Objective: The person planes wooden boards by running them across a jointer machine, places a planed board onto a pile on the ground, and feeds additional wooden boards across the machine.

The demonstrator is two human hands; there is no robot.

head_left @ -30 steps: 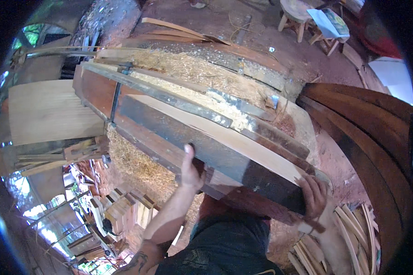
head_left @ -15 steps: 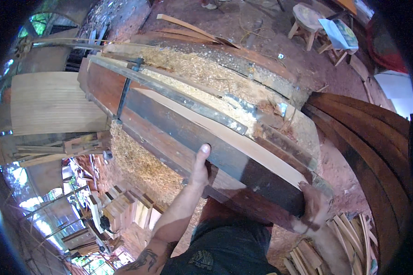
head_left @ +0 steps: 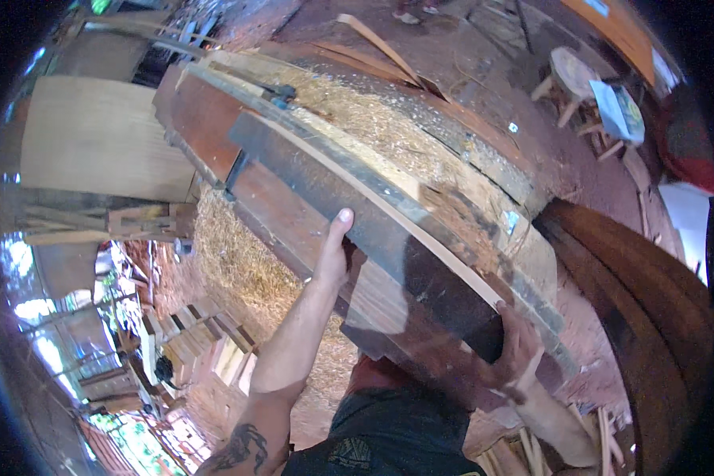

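Observation:
A long dark plank [head_left: 365, 214] with a pale, freshly cut edge runs from upper left to lower right above the wooden workbench [head_left: 289, 234]. My left hand [head_left: 337, 250] grips its near edge around the middle, thumb on the dark face and fingers hidden underneath. At the near right end, my right hand [head_left: 518, 347] is wrapped around the plank's end corner. The plank's far end covers part of a bar clamp [head_left: 280, 96] on the bench. A long worn timber strip [head_left: 397, 186] lies along the bench behind the plank.
Wood shavings [head_left: 357, 111] heap up behind the bench, and more lie on the floor before it. Cut wood blocks [head_left: 194, 345] are stacked at lower left. Large dark brown boards [head_left: 611, 285] stand at right. A wooden stool [head_left: 573, 73] stands at far right.
The plank has shifted toward the far left in both hands and now overlaps the clamp's bar, which showed whole before. My hands keep their hold, and the view has turned somewhat.

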